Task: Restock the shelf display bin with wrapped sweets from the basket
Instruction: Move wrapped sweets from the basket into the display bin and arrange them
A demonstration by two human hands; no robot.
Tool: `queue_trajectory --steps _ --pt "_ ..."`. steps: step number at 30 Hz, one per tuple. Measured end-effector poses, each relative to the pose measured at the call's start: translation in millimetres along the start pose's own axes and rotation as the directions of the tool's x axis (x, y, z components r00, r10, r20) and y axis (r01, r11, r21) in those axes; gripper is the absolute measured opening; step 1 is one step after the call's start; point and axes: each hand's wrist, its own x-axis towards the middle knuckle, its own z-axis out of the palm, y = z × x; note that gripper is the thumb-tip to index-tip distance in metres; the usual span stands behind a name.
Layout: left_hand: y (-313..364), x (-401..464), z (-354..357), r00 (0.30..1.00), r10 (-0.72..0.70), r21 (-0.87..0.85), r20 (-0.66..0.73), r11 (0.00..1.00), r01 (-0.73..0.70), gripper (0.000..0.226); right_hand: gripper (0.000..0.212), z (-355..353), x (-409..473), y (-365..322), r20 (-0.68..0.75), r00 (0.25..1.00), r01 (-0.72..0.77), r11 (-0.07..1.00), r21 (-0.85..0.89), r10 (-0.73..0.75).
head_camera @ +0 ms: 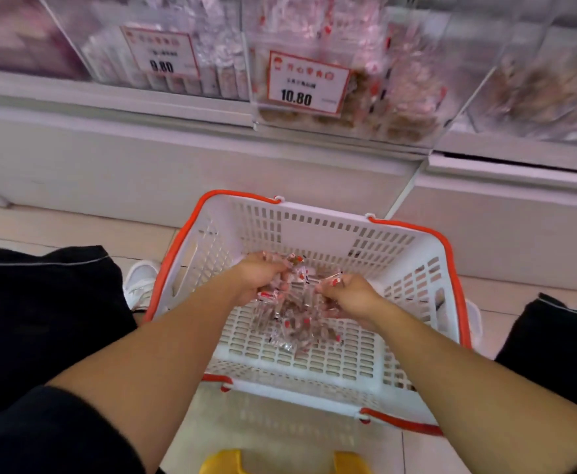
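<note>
A white basket (317,230) with orange handles stands on the floor below the shelf. A pile of clear-wrapped sweets (293,323) with red marks lies on its slatted bottom. Both hands reach down into it. My left hand (258,278) grips a bunch of sweets lifted off the pile. My right hand (348,295) pinches a few more beside it. Above, the clear display bin (406,107) with the 10.80 price card holds similar wrapped sweets.
A neighbouring bin (208,63) with a 9.80 card sits to the left, another bin (536,94) to the right. The white shelf base (177,159) runs behind the basket. My knees in dark trousers flank it. A yellow stool (283,461) is under me.
</note>
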Motion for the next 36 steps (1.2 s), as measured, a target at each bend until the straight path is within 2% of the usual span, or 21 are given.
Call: queue_trajectory --steps 2,5,7,8,10,12,14,16,19,21,23,26,28,29,32,33,36 --pt "15.4 -7.7 -2.1 0.995 0.0 -0.007 0.098 1.0 0.001 0.005 0.017 -4.3 -6.5 -13.5 0.02 1.0 0.024 0.998 -0.057 -0.023" --pt "22.4 -19.6 -8.2 0.955 -0.115 0.033 0.272 0.993 0.11 0.009 0.019 -5.5 -12.0 -16.2 0.1 0.994 -0.006 0.966 -0.257 0.033" --pt "13.7 -27.6 -5.6 0.945 -0.171 0.078 0.278 0.985 0.155 0.017 0.033 0.9 -10.0 -2.8 0.114 0.99 -0.021 0.872 -0.49 0.088" --pt "6.0 -31.0 -2.4 0.943 -0.204 0.095 0.263 0.978 0.185 0.023 0.032 4.9 -8.2 7.2 0.108 0.99 -0.008 0.794 -0.608 0.092" --pt "-13.8 -32.8 3.8 0.931 -0.278 0.101 0.239 0.96 0.26 0.038 0.012 8.4 -1.3 33.9 0.085 0.996 0.039 0.67 -0.741 0.036" --pt "-32.0 -28.7 6.5 0.919 -0.317 0.072 0.234 0.948 0.309 0.05 0.007 3.1 8.3 60.8 0.039 0.999 0.018 0.658 -0.753 0.017" --pt "-41.5 -21.5 5.6 0.917 -0.325 0.034 0.233 0.945 0.326 0.055 0.018 -5.4 16.9 80.7 -0.022 0.999 -0.043 0.706 -0.706 0.04" --pt "-43.0 -16.6 3.3 0.915 -0.322 -0.01 0.243 0.942 0.335 0.056 0.014 -10.0 26.3 91.9 -0.118 0.992 -0.101 0.781 -0.617 0.035" --pt "-40.5 -11.6 -2.5 0.896 -0.324 -0.115 0.303 0.921 0.372 0.056 0.02 -1.1 35.2 94.0 -0.22 0.972 -0.17 0.894 -0.416 0.083" --pt "-38.6 -8.7 -6.2 0.875 -0.326 -0.189 0.358 0.892 0.41 0.054 0.018 5.6 39.3 96.4 -0.281 0.957 -0.177 0.917 -0.357 0.075" --pt "-36.2 -6.1 -7.6 0.854 -0.316 -0.235 0.414 0.869 0.435 0.052 0.017 8.5 48.9 103.2 -0.299 0.954 -0.152 0.865 -0.479 0.003" --pt "-32.4 -3.3 -1.6 0.85 -0.302 -0.244 0.431 0.868 0.432 0.053 0.013 7.6 55.9 114.5 -0.152 0.981 -0.049 0.618 -0.785 -0.116" --pt "-30.2 -2.5 6.0 0.868 -0.304 -0.236 0.392 0.879 0.414 0.049 0.018 6.5 54.4 116.3 -0.123 0.986 -0.055 0.485 -0.873 -0.11" --pt "-29.7 -2.3 9.5 0.879 -0.308 -0.226 0.365 0.887 0.404 0.045 0.022 6.6 51.7 114.8 -0.142 0.987 -0.092 0.473 -0.876 -0.071" --pt "-24.7 -4.9 17.4 0.905 -0.307 -0.167 0.295 0.916 0.365 0.025 0.023 2.0 40.3 94.3 -0.106 0.994 -0.099 0.493 -0.864 0.014" --pt "-21.7 -6.7 18.9 0.913 -0.298 -0.147 0.277 0.926 0.347 0.019 0.022 -2.3 35.8 84.1 -0.078 0.996 -0.093 0.535 -0.84 0.05" --pt "-0.7 -11.3 21.8 0.957 -0.215 -0.066 0.194 0.971 0.231 0.023 0.023 -23.3 14.0 28.3 0.076 0.978 -0.11 0.795 -0.597 0.193"
